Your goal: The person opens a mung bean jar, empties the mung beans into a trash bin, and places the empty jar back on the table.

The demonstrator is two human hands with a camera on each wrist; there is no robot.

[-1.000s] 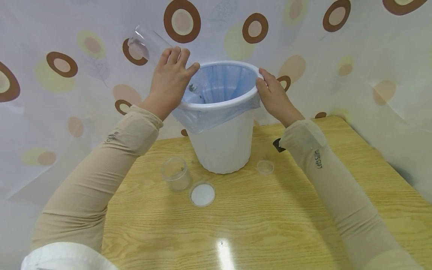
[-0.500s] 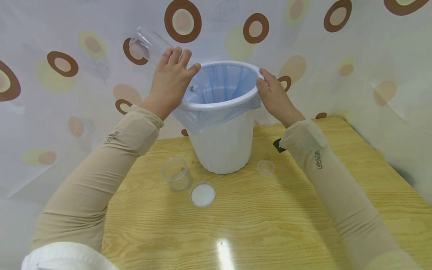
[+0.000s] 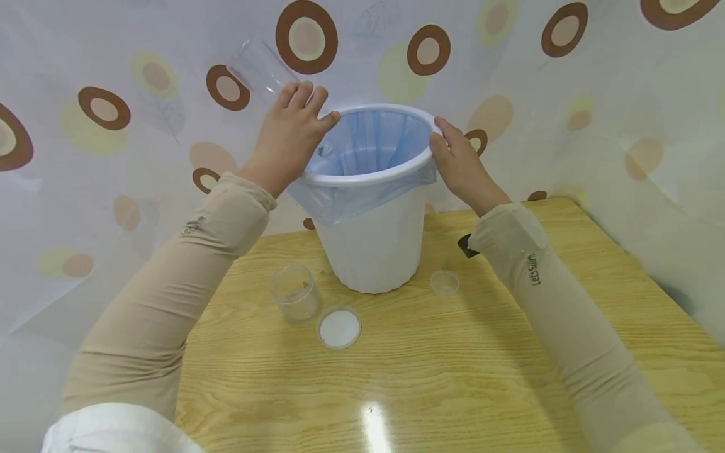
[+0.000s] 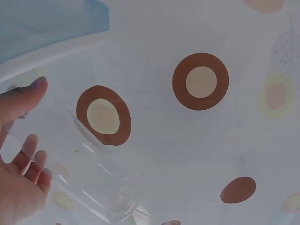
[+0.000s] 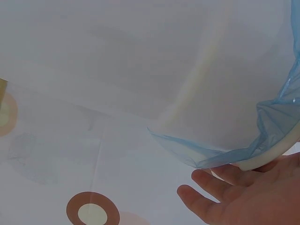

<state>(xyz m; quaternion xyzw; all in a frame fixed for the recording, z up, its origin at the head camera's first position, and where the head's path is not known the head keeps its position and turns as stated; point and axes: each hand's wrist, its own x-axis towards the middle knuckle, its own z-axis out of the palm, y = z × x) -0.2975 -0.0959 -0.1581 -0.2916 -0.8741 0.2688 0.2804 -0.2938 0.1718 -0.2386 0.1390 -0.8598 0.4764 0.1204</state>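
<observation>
My left hand (image 3: 291, 135) grips a clear plastic jar (image 3: 262, 68), held tilted with its base up to the left and its mouth down over the trash can (image 3: 370, 245). Its transparent body slants past the fingers in the left wrist view (image 4: 101, 183). A few small green bits (image 3: 321, 151) show near the mouth; whether they are inside the jar is unclear. The can is white, lined with a blue plastic bag (image 3: 391, 141) folded over its rim. My right hand (image 3: 461, 167) holds that rim on the right, thumb on top and fingers underneath in the right wrist view.
On the wooden table (image 3: 430, 371), a clear open jar (image 3: 297, 296) with dark specks stands left of the can. Near it lies a round lid with a white disc (image 3: 340, 328). A small clear disc (image 3: 444, 283) and a black piece (image 3: 467, 245) lie at the right. Patterned cloth (image 3: 170, 189) hangs behind.
The jar in my left hand has become steeper, its base swinging slightly right and up. Fewer green bits show near its mouth. My right hand stays on the rim.
</observation>
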